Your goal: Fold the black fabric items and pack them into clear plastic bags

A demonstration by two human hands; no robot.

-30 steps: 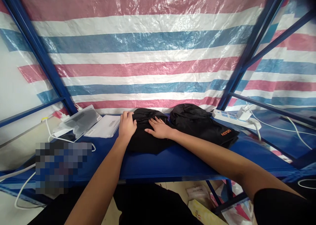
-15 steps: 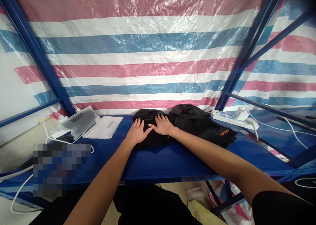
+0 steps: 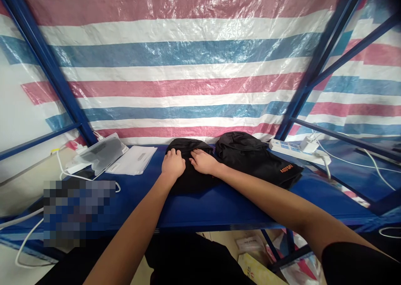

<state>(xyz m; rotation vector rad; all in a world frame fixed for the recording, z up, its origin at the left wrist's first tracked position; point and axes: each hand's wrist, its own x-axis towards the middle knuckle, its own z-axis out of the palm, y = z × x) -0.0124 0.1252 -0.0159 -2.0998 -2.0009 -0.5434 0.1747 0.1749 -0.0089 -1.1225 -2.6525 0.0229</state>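
Note:
A folded black cloth (image 3: 188, 185), soft and with a rounded, gathered far end, lies on the blue tabletop in front of me. On its left side my left hand (image 3: 173, 164) is closed, fingers curled into the fabric. My right hand (image 3: 205, 162) lies over the middle and right part, with fingers bent and the thumb drawn in close to them, gathering the cloth. Between the hands a strip of black fabric shows. A bit of orange print peeks out by my right wrist.
A second black cloth (image 3: 250, 155) with orange lettering lies to the right, near a white power strip (image 3: 297, 151). On the left are white papers (image 3: 133, 160), a grey translucent pouch (image 3: 108, 153) and cables. Blue frame posts and a striped sheet (image 3: 188, 84) stand behind.
Both hands were spread flat on the cloth; their fingers have now curled in. My left hand has closed and the hands are slightly farther apart. The cloth's near edge shows more.

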